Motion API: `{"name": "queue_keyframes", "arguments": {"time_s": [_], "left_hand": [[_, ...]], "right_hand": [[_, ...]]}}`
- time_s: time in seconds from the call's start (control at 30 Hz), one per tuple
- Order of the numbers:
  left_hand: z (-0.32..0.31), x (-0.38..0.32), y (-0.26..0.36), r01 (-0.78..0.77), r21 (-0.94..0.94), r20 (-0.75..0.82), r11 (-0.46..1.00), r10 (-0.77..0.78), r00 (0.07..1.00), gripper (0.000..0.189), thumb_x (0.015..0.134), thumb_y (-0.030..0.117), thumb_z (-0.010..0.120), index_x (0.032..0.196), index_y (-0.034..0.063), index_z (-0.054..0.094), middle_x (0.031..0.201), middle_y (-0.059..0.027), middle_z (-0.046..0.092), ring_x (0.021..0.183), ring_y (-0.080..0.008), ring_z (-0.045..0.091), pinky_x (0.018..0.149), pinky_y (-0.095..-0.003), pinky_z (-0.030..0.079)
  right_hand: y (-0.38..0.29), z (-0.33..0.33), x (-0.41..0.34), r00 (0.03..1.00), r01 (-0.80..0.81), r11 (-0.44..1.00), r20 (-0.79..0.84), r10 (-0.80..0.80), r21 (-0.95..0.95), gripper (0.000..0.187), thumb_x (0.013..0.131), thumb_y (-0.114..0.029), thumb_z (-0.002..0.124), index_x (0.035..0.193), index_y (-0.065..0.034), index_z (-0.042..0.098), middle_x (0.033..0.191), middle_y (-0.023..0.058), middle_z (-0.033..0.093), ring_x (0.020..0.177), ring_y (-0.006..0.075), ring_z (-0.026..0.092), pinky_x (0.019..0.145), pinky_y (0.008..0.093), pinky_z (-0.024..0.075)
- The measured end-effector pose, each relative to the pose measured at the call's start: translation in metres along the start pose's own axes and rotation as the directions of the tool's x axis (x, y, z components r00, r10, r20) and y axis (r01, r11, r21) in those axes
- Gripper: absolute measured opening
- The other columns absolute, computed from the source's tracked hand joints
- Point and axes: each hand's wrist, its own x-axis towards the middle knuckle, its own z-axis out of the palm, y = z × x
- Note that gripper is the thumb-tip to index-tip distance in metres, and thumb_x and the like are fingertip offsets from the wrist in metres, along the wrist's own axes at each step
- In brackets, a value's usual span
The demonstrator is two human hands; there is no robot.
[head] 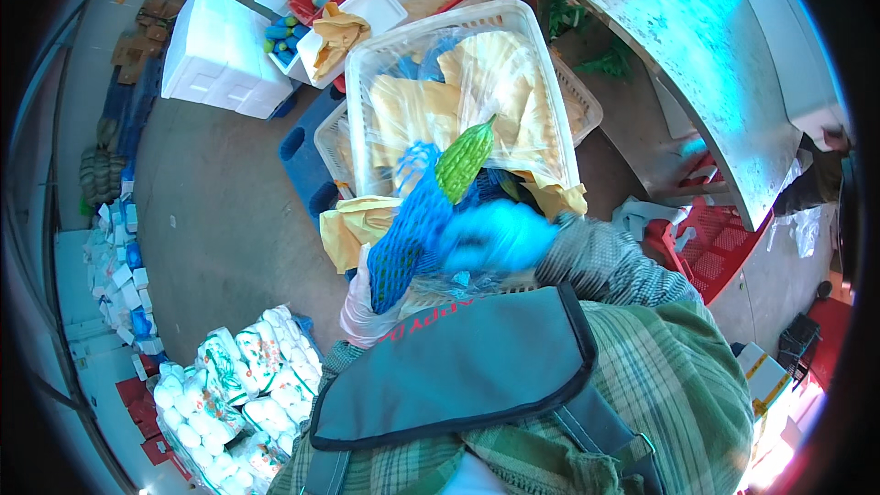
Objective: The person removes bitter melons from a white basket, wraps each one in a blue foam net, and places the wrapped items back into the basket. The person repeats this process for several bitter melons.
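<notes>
A bitter melon [466, 159] sticks out, tip up, from a blue foam net sleeve [399, 251]. My left hand [364, 313], in a whitish glove, grips the lower end of the sleeve. My right hand [498, 237], in a bright blue glove, is blurred and lies just right of the sleeve; its fingers are not clear. Both are over the near end of a white plastic crate [567, 144] lined with clear film and brown paper [416, 106]. Dark blue netted pieces [491, 185] lie in the crate behind my right hand.
Beneath the crate are other white crates [330, 144] and a blue plastic pallet [299, 158]. White foam boxes [223, 58] stand at the far left. A metal table [694, 34] curves along the right, above a red crate [718, 254]. Bagged white goods [237, 385] are piled at lower left.
</notes>
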Motion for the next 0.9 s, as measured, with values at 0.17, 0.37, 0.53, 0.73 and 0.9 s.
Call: {"name": "queue_keyframes", "arguments": {"time_s": [0.17, 0.37, 0.53, 0.73, 0.9], "left_hand": [[-0.014, -0.002, -0.020, 0.163, 0.101, 0.058, 0.981, -0.169, 0.984, 0.095, 0.081, -0.001, 0.082, 0.161, 0.0012, 0.031, 0.137, -0.0180, 0.065, 0.121, -0.0229, 0.066, 0.101, -0.0358, 0.052], [0.029, 0.067, 0.023, -0.064, 0.215, 0.439, 0.975, -0.037, 0.898, 0.097, 0.080, 0.012, 0.089, 0.160, 0.0031, 0.035, 0.135, -0.0195, 0.065, 0.118, -0.0322, 0.067, 0.102, -0.0378, 0.052], [0.029, 0.132, 0.079, -0.200, 0.275, 0.200, 0.940, 0.148, 0.969, 0.116, 0.076, 0.027, 0.090, 0.166, 0.0055, 0.020, 0.157, -0.0225, 0.043, 0.141, -0.0342, 0.048, 0.116, -0.0418, 0.040], [0.022, 0.109, 0.044, 0.290, -0.030, -0.070, 0.957, -0.292, 0.954, 0.094, 0.088, 0.012, 0.074, 0.167, 0.0118, 0.023, 0.154, -0.0205, 0.046, 0.127, -0.0233, 0.056, 0.112, -0.0398, 0.042], [0.023, 0.075, 0.015, 0.238, 0.116, 0.027, 0.964, -0.243, 0.970, 0.091, 0.088, 0.005, 0.074, 0.165, 0.0136, 0.028, 0.152, -0.0129, 0.050, 0.123, -0.0180, 0.057, 0.106, -0.0356, 0.048]], "right_hand": [[-0.002, -0.052, -0.033, 0.564, -0.218, 0.932, -0.742, 0.362, 0.289, 0.044, 0.094, -0.033, 0.076, 0.129, -0.0074, 0.064, 0.110, 0.0136, 0.073, 0.092, 0.0269, 0.074, 0.087, 0.0438, 0.0601], [0.006, -0.048, -0.070, 0.991, -0.127, 0.500, -0.087, 0.103, -0.856, 0.067, 0.085, -0.031, 0.078, 0.147, -0.0187, 0.055, 0.112, 0.0132, 0.072, 0.100, 0.0362, 0.072, 0.082, 0.0479, 0.0590], [0.065, -0.093, -0.167, 0.767, -0.511, 0.710, -0.630, 0.121, -0.485, 0.079, 0.077, -0.024, 0.086, 0.148, -0.0151, 0.051, 0.124, 0.0165, 0.071, 0.107, 0.0350, 0.072, 0.090, 0.0446, 0.0588], [0.154, -0.233, -0.281, -0.124, -0.549, 0.831, -0.992, 0.028, 0.092, 0.089, 0.080, -0.016, 0.083, 0.157, -0.0098, 0.038, 0.132, 0.0202, 0.063, 0.122, 0.0309, 0.063, 0.102, 0.0414, 0.0522], [0.217, -0.327, -0.368, -0.213, -0.891, 0.345, -0.943, 0.256, 0.295, 0.103, 0.086, -0.033, 0.079, 0.165, -0.0123, 0.016, 0.148, 0.0281, 0.053, 0.132, 0.0415, 0.058, 0.110, 0.0497, 0.0473]]}}
